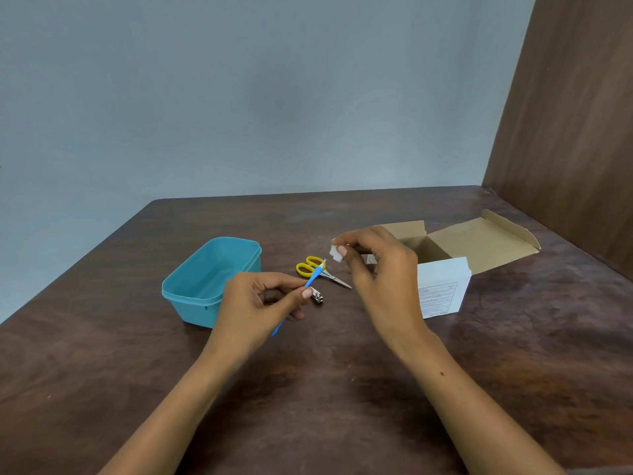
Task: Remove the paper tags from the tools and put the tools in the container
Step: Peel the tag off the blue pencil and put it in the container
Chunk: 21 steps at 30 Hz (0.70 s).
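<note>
My left hand (262, 298) pinches a thin blue tool (313, 277) near its middle, its tip pointing up and right. My right hand (373, 265) pinches a small white paper tag (335, 253) between thumb and fingers, just apart from the tool's tip. Yellow-handled scissors (315, 269) lie on the table behind the blue tool. A small metal nail clipper (318, 297) lies beside my left fingertips. The open teal container (209, 279) stands to the left of my left hand, with nothing visible inside.
An open cardboard box (479, 241) with a white printed front stands at the right, behind my right hand. The dark wooden table (308, 389) meets a wooden panel (565, 132) at the far right and a grey wall behind.
</note>
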{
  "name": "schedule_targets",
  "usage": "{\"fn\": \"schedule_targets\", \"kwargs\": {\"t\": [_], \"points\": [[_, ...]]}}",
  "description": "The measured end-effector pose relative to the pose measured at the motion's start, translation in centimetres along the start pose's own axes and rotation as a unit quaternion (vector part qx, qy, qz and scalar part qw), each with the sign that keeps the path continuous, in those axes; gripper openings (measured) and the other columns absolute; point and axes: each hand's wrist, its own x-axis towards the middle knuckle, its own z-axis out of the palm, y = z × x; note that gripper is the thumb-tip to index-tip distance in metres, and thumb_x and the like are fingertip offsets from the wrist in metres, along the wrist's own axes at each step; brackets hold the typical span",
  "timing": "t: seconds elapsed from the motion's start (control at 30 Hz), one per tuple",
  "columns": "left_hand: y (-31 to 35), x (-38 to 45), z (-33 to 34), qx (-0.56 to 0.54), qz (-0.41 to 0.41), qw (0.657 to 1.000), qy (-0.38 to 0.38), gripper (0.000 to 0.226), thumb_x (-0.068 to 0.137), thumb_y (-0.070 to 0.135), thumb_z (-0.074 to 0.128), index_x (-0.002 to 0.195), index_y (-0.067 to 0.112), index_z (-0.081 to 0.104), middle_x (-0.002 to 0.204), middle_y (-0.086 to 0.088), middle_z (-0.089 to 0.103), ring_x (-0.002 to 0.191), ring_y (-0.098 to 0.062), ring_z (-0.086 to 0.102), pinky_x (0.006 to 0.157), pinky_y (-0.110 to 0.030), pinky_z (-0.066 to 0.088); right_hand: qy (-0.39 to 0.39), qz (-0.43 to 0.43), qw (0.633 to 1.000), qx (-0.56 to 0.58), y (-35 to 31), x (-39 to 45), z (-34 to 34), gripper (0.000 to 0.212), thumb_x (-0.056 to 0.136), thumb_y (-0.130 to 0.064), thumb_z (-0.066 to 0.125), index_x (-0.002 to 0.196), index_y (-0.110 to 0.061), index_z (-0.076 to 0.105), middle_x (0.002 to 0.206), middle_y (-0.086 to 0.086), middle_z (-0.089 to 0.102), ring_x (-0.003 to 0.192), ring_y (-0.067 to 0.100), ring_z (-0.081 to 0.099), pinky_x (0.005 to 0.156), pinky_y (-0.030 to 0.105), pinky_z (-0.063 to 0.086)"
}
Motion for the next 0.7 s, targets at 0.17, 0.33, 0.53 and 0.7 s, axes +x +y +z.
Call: {"fn": "schedule_targets", "kwargs": {"t": [0.17,0.33,0.53,0.7], "points": [[-0.23,-0.05,-0.03,0.073,0.053,0.995,0.033,0.009,0.076,0.006,0.075,0.085,0.010,0.077,0.066,-0.001,0.071,0.052,-0.013,0.066,0.054,-0.016,0.051,-0.021,-0.039,0.999,-0.027,0.31,-0.13,0.42,0.014,0.081,-0.004,0.067,0.087,-0.014,0.075,0.084,-0.001,0.064,0.076,0.005,0.055,0.063,0.003,0.039],[-0.20,-0.12,-0.09,0.117,0.084,0.989,0.030,0.012,0.076,0.009,0.076,0.088,0.012,0.077,0.070,-0.001,0.071,0.055,-0.010,0.067,0.058,-0.026,0.058,-0.057,-0.055,0.996,-0.033,0.29,-0.48,0.91,0.011,0.077,-0.004,0.073,0.082,-0.013,0.073,0.083,-0.003,0.071,0.072,0.008,0.061,0.061,0.004,0.042],[-0.36,-0.18,-0.05,0.129,0.103,0.986,0.021,0.011,0.076,0.008,0.075,0.086,0.012,0.077,0.069,-0.001,0.070,0.054,-0.008,0.068,0.057,-0.035,0.058,-0.038,-0.055,0.997,-0.034,0.59,-0.33,0.71,0.010,0.076,-0.004,0.072,0.079,-0.013,0.073,0.080,-0.001,0.072,0.068,0.011,0.064,0.061,0.015,0.049],[-0.22,-0.21,0.04,0.114,0.087,0.989,0.026,0.010,0.076,0.008,0.075,0.086,0.010,0.077,0.069,-0.001,0.071,0.054,-0.009,0.068,0.058,-0.031,0.059,-0.045,-0.078,0.995,-0.040,0.39,-0.41,0.61,0.010,0.076,-0.005,0.070,0.080,-0.013,0.074,0.080,-0.002,0.072,0.071,0.011,0.065,0.062,0.021,0.051]]}}
